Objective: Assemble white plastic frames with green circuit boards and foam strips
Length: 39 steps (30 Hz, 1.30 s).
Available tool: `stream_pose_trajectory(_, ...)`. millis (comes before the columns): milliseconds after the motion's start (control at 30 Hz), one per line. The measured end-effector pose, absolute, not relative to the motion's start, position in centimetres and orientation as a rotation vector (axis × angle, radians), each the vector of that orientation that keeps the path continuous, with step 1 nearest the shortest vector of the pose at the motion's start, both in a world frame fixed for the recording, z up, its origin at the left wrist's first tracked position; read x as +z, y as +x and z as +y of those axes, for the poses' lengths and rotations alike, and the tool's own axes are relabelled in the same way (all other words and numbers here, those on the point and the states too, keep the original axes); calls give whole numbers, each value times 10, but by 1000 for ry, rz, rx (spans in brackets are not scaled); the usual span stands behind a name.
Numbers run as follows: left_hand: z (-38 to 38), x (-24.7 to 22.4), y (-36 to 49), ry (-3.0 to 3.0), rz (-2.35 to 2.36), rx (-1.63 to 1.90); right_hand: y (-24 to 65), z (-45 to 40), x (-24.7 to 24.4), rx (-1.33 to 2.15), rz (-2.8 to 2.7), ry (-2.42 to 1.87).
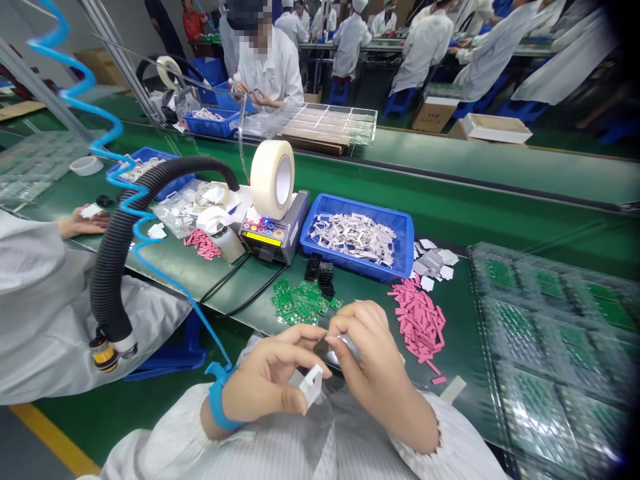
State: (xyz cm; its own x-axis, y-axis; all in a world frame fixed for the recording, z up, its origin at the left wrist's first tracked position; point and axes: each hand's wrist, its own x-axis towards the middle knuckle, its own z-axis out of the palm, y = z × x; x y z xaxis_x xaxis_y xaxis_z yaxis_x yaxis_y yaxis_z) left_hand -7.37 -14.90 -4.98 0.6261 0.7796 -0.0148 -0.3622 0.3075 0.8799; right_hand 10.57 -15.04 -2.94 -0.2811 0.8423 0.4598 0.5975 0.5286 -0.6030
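My left hand (270, 383), a blue strap round its wrist, grips a small white plastic housing (312, 385) between thumb and fingers. Close beside it my right hand (367, 350) pinches a small dark flat piece (321, 346); the left fingertips reach to that piece too. A shiny clear or silvery item shows under the right fingers, too covered to name. Just beyond both hands lie a heap of green circuit boards (300, 301) and black ribbed parts (326, 277). Pink strips (419, 317) are piled to the right.
A blue bin (357, 267) holds white plastic frames. Left of it stands a tape dispenser (273, 243) with a tape roll (270, 179). Clear trays (530, 373) stack at right. A black hose (105, 280) and coiled blue cord (200, 313) cross the left; co-workers sit nearby.
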Motion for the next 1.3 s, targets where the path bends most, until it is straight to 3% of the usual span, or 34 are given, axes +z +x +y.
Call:
stream_pose_trajectory(167,-142,-60,-76,503,497,856,117,-158,-51,786,-1957,-1203)
stream_pose_trajectory(367,-140,-59,-78,250,377,812,132,-149,-99,571,-2102,-1597)
stream_pose_trajectory(633,-145,-47,-68,249,299,774,127,-145,-19,738,-2040,-1051)
stream_pose_trajectory(867,-149,-45,-68,269,301,779,115,-140,-32,863,-1870,-1047)
stream_pose_trajectory(967,-148,-48,-66,268,274,789,117,-140,-30,764,-1826,-1038)
stream_pose_trajectory(1167,-148,-61,-57,412,374,876,110,-149,-15,189,-1986,-1097)
stream_pose_trajectory(1300,-149,-66,-55,545,431,903,105,-153,-14,77,-2073,-1055)
